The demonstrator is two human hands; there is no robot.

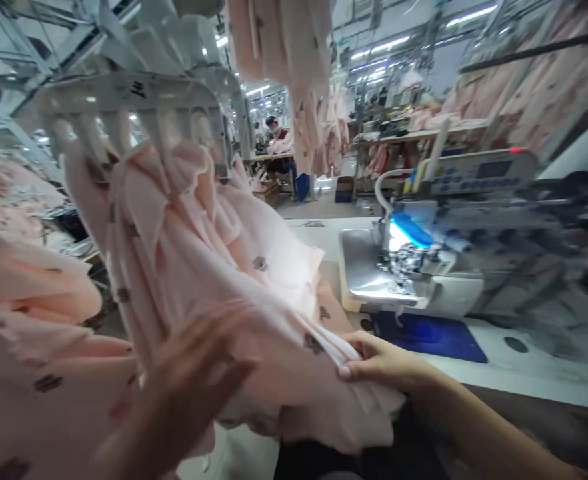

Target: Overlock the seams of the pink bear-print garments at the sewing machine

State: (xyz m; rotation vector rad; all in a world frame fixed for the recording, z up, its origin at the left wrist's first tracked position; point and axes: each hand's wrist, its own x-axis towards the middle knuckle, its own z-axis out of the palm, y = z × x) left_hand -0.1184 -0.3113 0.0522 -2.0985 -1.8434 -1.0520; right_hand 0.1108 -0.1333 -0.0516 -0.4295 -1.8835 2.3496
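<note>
From afar I viewed a grey plastic slotted hanger; my blurred left hand, whose fingers were parted, contact indeterminable; soft pink dark-printed cloth, which hung from the hanger; my right hand, which pinched the cloth's edge; and a grey-and-white metal sewing machine.

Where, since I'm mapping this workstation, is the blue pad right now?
In the head view, the blue pad lies right of centre on the table, in front of the sewing machine and beyond the right hand.
</note>
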